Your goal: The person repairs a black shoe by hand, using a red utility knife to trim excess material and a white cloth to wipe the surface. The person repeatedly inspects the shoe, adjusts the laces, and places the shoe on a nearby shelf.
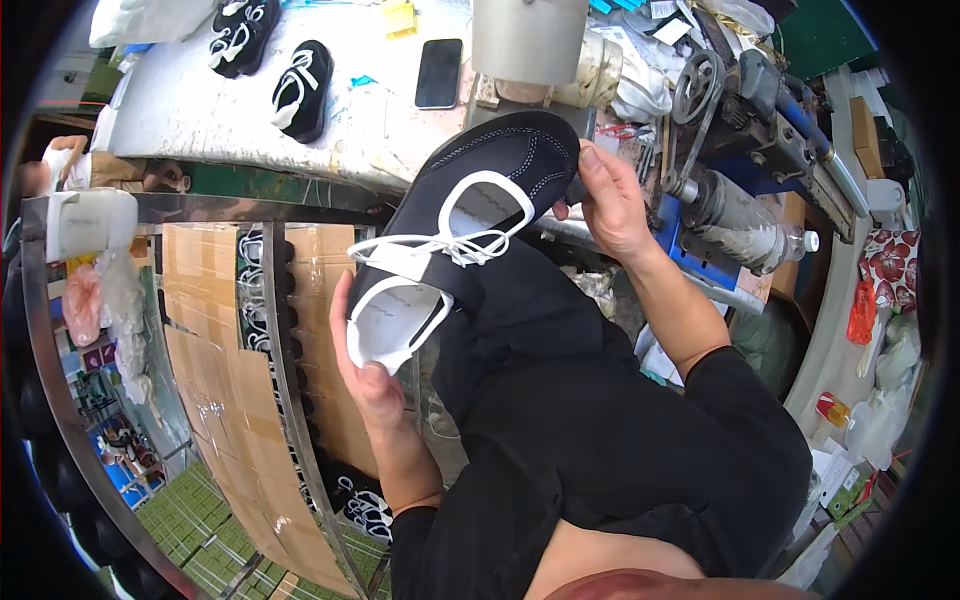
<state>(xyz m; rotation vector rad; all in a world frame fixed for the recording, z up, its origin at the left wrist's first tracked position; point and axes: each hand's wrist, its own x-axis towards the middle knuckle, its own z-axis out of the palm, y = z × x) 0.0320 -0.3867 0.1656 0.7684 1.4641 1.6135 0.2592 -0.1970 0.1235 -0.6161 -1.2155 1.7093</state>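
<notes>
A black shoe (492, 148) with white trim, white laces tied in a bow and a strap across it is held up in front of me. Its toe points to the upper right, and its pale insole shows through the openings. My left hand (372, 385) is closed on the heel end, thumb along the white rim. At the toe end, my right hand (612, 205) grips the edge between thumb and fingers; some of those fingers are hidden behind the shoe.
On the white worktable (385, 85) lie a phone (438, 74) and black-and-white shoes (302, 92). A grey machine cylinder (530, 40) and a handwheel (698, 85) stand ahead and right. At left, a metal rack (290, 400) has cardboard panels (215, 400); another person's hand (168, 178) shows beyond.
</notes>
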